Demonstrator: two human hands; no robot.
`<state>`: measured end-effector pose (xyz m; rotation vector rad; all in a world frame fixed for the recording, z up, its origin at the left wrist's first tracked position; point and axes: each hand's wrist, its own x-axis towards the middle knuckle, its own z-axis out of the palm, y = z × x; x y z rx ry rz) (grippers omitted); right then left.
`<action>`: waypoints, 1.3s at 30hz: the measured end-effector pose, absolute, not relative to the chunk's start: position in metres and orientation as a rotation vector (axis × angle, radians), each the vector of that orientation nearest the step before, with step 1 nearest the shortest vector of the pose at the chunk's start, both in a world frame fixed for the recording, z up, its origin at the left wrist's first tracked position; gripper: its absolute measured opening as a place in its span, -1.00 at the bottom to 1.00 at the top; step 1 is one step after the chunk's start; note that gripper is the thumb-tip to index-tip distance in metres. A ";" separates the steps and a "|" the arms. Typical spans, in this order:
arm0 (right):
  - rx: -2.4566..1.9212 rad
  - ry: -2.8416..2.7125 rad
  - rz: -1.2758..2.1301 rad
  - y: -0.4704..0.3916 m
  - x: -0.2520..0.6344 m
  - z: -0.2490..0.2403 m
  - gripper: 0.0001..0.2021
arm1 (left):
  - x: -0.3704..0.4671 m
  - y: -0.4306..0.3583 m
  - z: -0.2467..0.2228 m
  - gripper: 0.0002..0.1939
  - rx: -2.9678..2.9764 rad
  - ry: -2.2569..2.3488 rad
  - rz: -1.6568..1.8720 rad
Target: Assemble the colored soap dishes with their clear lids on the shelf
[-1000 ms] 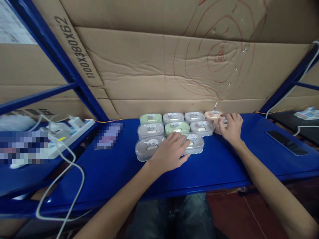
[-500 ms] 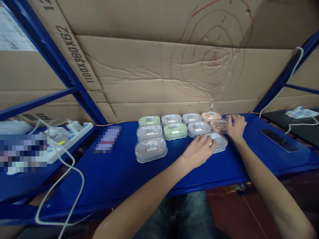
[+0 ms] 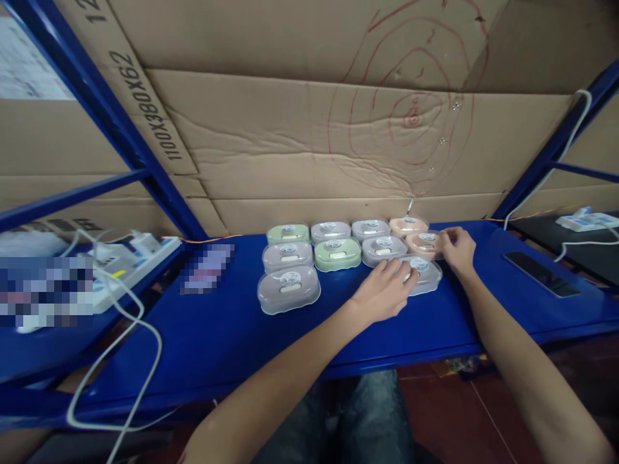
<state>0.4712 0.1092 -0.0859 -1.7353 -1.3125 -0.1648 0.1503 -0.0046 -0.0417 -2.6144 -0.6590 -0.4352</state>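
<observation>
Several oval lidded boxes stand in rows on the blue table. The front row has a grey box (image 3: 289,291) at the left and another grey box (image 3: 425,276) at the right. My left hand (image 3: 387,287) rests against the left side of that right box, fingers bent and a little apart. At the right end of the middle row is a peach box (image 3: 422,243), and my right hand (image 3: 456,248) touches its right side with bent fingers. A green box (image 3: 337,254) sits mid-row, and a second peach box (image 3: 407,224) stands behind.
A dark phone (image 3: 541,274) lies at the right of the blue table (image 3: 232,348). At the left are a blurred flat item (image 3: 207,269), a white power strip (image 3: 159,254) and hanging cables. Cardboard (image 3: 265,135) stands behind, between blue posts.
My right hand has lowered slightly onto the side of the peach box, uncovering more of its lid. My left hand stays by the front grey box. The view has shifted a little.
</observation>
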 end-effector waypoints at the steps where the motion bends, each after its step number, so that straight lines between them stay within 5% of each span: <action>1: -1.736 -1.316 -0.165 0.110 0.471 -0.087 -0.78 | 0.145 -0.005 -0.041 -0.44 -2.620 -0.664 -0.431; 14: -1.757 -1.339 -0.131 0.109 0.472 -0.089 -0.70 | 0.120 -0.013 -0.032 -0.40 -2.687 -0.797 -0.531; 19: -1.778 -1.339 -0.112 0.110 0.473 -0.090 -0.65 | 0.052 -0.031 -0.015 -0.43 -2.562 -1.133 -0.648; 27: -1.839 -1.301 -0.049 0.108 0.469 -0.085 -0.63 | -0.064 -0.056 -0.011 -0.40 -2.531 -1.593 -0.269; 39: -1.861 -1.243 -0.010 0.105 0.467 -0.082 -0.71 | -0.009 -0.059 -0.031 -0.47 -2.683 -1.252 -0.482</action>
